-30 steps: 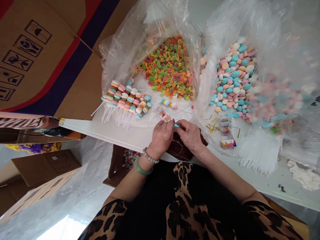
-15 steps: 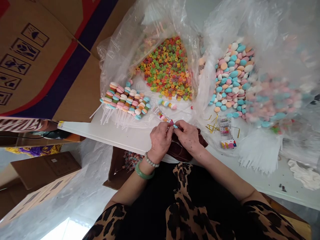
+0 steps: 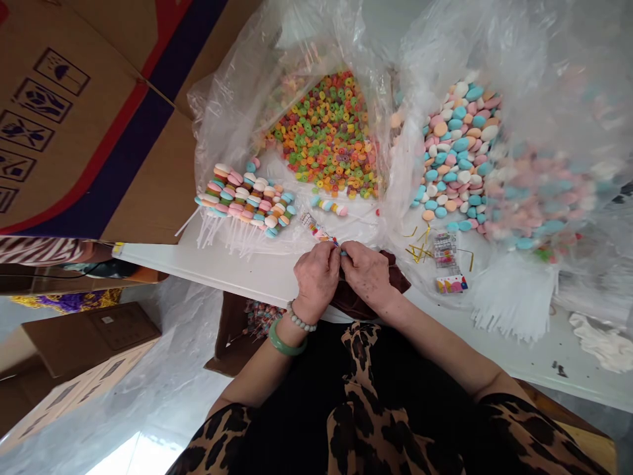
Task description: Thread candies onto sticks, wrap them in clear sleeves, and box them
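My left hand (image 3: 315, 276) and my right hand (image 3: 366, 272) meet over the front of the table, thumbs and fingertips pinched close together. Between them they grip the lower end of a small printed candy wrapper (image 3: 314, 226), whose clear, colourful length sticks out to the upper left. A bit of blue shows at the fingertips; the rest there is covered by my fingers. Just beyond lies a short candy skewer (image 3: 329, 206). To the left is a stack of candy skewers (image 3: 250, 198) on white sticks. A dark brown cloth or pouch (image 3: 356, 305) lies under my hands.
Ring gummies (image 3: 331, 138) fill an open plastic bag, with pastel candies (image 3: 459, 152) in another at right. Gold twist ties (image 3: 420, 249), printed wrappers (image 3: 446, 254) and white sticks (image 3: 514, 300) lie right. A large carton (image 3: 99, 132) stands left; an open box (image 3: 230, 343) sits below the table edge.
My fingertips have drawn tighter together on the wrapper's end, and less of the blue and pink there shows. My right hand has turned slightly inward. The view has shifted a little.
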`<state>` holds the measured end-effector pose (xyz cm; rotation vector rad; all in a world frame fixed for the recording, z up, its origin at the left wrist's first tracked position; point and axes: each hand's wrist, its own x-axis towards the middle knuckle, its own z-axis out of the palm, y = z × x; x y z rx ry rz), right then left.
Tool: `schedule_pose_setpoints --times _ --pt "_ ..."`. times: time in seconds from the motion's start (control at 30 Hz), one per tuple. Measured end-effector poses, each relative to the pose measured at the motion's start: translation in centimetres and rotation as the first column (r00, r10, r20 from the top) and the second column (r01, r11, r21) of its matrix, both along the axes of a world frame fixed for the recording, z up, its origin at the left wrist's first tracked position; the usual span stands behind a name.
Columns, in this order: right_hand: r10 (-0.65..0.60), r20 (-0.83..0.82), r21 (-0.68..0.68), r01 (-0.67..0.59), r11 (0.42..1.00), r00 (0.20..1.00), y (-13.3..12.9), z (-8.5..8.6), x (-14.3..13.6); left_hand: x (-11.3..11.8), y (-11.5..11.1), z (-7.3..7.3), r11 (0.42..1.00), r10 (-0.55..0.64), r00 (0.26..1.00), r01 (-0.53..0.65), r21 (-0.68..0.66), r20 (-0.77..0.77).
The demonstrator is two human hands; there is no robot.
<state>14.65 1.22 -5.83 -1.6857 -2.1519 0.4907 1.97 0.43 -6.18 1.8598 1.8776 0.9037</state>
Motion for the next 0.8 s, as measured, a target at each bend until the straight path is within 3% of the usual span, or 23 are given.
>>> schedule_pose_setpoints --times 0.27,0.43,0.53,0.63,0.8 --pt "-0.034 -0.048 -0.074 0.030 0.997 0.998 0.4 -0.1 -0.2 -0.3 0.2 -1.0 0.999 -0.025 0.964 0.032 0.024 -0.265" --pt "-0.090 -0.080 -0.145 0.077 0.986 0.993 0.6 0.1 -0.3 -0.5 0.5 -0.9 0.998 -0.068 0.957 0.063 -0.025 -0.281" --pt "-0.151 -0.077 -0.180 0.135 0.974 0.986 1.0 0.1 -0.4 -0.5 0.5 -0.7 0.997 -0.064 0.981 0.057 -0.044 -0.185" --pt "-0.167 -0.079 -0.193 0.149 0.970 0.983 1.4 -0.1 -0.5 -0.4 0.4 -0.5 0.996 -0.049 0.998 0.051 -0.079 0.031" --pt "-0.060 -0.233 -0.134 0.029 0.991 0.971 1.2 0.1 -0.3 -0.4 0.6 -0.8 0.985 0.066 0.889 0.013 -0.170 0.453"
